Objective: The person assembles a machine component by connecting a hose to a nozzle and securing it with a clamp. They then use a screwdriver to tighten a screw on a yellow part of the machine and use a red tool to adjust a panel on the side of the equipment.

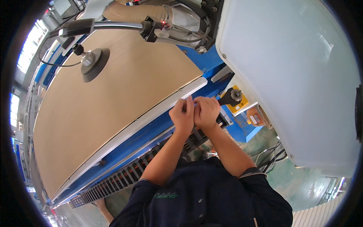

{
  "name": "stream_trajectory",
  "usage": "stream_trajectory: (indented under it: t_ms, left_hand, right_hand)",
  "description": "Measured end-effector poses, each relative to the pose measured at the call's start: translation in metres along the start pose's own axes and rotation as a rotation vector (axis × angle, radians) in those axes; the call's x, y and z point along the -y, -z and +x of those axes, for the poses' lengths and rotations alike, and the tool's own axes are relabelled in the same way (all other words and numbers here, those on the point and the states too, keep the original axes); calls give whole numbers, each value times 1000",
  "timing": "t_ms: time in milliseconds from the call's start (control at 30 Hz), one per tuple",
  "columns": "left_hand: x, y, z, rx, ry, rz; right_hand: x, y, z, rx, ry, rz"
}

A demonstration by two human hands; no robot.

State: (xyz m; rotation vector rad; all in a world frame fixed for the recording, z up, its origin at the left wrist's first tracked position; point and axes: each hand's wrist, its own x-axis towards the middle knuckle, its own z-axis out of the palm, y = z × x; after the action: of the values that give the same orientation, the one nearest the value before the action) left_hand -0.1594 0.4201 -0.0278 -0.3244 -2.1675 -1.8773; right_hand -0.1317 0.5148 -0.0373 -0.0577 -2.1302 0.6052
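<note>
My left hand (182,116) and my right hand (206,112) are held close together in front of my chest, by the right end of the machine bed. The fingers of both are curled and pinched. Whatever lies between them, if anything, is hidden. Just right of my right hand is a black tool holder fork (230,97) with a round metal piece in it. A white edge strip (166,103) of the bed runs past my left hand, below the tan board (109,98).
A black suction cup (94,65) on a metal arm (117,25) rests over the board. A large white machine cover (287,75) fills the right side. A cable chain (132,172) runs along the blue frame. A brown box (258,116) and loose cables (270,154) lie to the right.
</note>
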Motion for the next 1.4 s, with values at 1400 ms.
stream_trajectory:
  t_ms: [1400]
  left_hand:
    - [6,-4,2,33,88,-69]
  right_hand:
    - [-2,2,2,84,15,-94]
